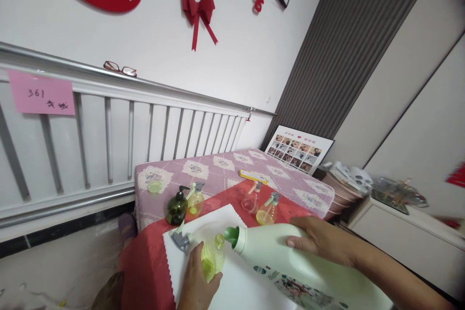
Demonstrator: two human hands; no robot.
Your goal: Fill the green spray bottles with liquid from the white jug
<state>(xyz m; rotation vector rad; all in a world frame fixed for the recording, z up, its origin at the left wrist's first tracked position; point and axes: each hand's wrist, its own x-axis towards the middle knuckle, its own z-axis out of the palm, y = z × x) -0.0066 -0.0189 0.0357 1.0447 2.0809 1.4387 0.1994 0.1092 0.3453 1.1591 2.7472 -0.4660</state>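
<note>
My left hand (pixel 199 281) is closed around a small yellow-tinted clear bottle (pixel 214 257) without a top, with some yellow-green content low inside. Over the large pale green jug (pixel 308 264), my right hand (pixel 317 242) is closed, probably at its handle, which is hidden. The jug lies tilted, its open green spout (pixel 231 236) close to the bottle's mouth. I cannot make out any liquid between them. A grey and green spray head (pixel 180 240) rests on the white sheet (pixel 203 218), left of the bottle.
Behind stand a dark green pump bottle (pixel 177 207), a yellowish spray bottle (pixel 195 201), a clear pinkish spray bottle (pixel 251 198) and another holding yellow liquid (pixel 269 210). A red cloth (pixel 145 256) partly covers the purple patterned surface (pixel 214 162). A white railing (pixel 148 131) runs along the wall.
</note>
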